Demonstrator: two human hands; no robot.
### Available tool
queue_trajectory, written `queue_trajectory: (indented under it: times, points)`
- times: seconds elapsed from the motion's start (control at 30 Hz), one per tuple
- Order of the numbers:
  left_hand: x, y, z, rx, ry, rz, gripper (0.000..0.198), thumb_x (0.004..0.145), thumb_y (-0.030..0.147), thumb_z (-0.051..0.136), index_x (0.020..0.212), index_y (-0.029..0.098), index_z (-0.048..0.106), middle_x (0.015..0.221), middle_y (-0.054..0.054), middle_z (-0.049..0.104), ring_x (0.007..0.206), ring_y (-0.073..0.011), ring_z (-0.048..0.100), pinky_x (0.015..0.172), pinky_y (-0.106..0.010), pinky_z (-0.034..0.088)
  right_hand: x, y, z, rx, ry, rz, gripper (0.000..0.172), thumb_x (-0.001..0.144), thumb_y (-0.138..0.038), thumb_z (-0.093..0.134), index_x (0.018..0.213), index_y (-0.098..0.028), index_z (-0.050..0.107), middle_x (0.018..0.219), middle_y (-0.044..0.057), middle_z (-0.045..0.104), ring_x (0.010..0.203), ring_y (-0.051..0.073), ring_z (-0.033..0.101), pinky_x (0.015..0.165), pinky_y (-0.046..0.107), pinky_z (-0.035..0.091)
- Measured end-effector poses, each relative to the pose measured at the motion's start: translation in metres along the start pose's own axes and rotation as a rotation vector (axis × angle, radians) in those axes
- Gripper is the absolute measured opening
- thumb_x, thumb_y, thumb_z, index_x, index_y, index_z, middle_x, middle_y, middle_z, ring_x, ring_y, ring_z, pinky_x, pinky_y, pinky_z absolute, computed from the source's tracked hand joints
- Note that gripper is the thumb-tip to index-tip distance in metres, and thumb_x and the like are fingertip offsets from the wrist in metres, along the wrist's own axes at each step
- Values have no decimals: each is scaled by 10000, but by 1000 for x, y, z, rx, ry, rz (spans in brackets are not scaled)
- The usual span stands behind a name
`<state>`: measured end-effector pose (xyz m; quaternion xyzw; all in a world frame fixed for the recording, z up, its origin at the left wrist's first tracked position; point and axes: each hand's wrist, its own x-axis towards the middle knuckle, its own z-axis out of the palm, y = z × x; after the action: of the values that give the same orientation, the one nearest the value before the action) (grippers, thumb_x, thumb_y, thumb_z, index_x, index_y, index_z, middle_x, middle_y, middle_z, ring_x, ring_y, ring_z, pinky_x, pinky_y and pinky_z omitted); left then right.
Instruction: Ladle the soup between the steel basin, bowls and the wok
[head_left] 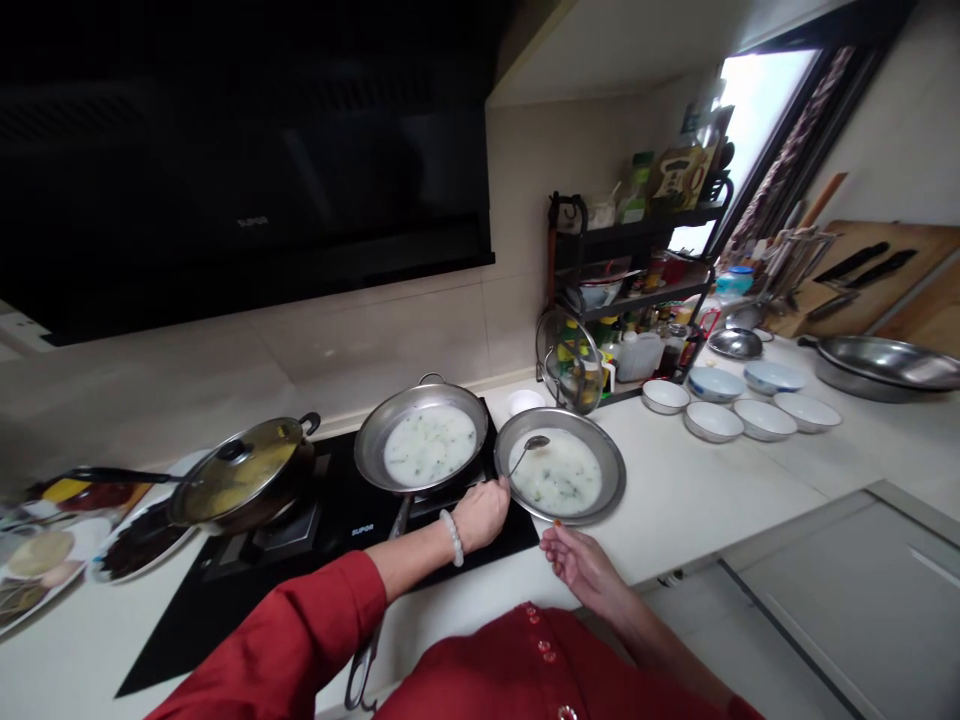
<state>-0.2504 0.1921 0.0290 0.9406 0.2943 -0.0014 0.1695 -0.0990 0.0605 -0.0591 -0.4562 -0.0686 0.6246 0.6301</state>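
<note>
My left hand point(481, 512), with a pale bead bracelet on the wrist, is closed round the handle end of a metal spoon point(537, 442). The spoon's bowl rests over the white soup with green bits in a wide steel pan point(613, 480) on the counter. Near that pan's front rim is my right hand point(581, 565), its fingers curled together, with a small orange-brown spot at the fingertips that I cannot make out. A second steel pan point(367, 450) of similar white soup sits on the black stove, left of the first.
A glass-lidded pan point(240, 480) stands on the stove's left, beside plates of food point(142, 540). Several small bowls point(712, 422) and stacked steel pans point(892, 365) are on the right counter. Behind are a bottle rack point(637, 300) and an upright glass lid point(568, 360). A range hood point(247, 170) hangs above.
</note>
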Motion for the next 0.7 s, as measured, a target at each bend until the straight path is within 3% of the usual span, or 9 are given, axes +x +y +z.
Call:
queue_trajectory:
  times: [0.1, 0.3, 0.5, 0.7]
  points:
    - [4, 6, 2, -33, 11, -24, 375, 755, 30, 463, 1130, 19, 487, 792, -240, 646, 777, -351, 662, 671, -426, 479, -1, -4, 18, -40, -73, -5, 260, 707, -370, 765, 749, -127, 683, 682, 72, 684, 568, 105, 588, 495, 183, 408]
    - [13, 21, 8, -225, 29, -231, 283, 786, 60, 457, 1061, 31, 519, 841, -261, 663, 790, -346, 666, 642, -380, 450, 9, -7, 46, -18, -132, 36, 276, 744, -401, 725, 784, -132, 679, 696, 65, 684, 608, 127, 608, 490, 198, 398]
    - [16, 36, 9, -329, 53, -355, 216, 823, 147, 478, 998, 59, 569, 959, -279, 654, 872, -330, 656, 674, -362, 447, 19, 2, 66, 206, -120, 107, 156, 824, -351, 618, 880, -210, 653, 824, 27, 720, 796, 175, 650, 673, 286, 491]
    - [17, 51, 10, -441, 85, -468, 201, 809, 142, 490, 972, 82, 590, 950, -204, 663, 863, -252, 636, 686, -306, 444, 33, 4, 70, 286, -155, 122, 217, 742, -328, 660, 909, -190, 646, 888, 42, 722, 909, 222, 649, 779, 337, 506]
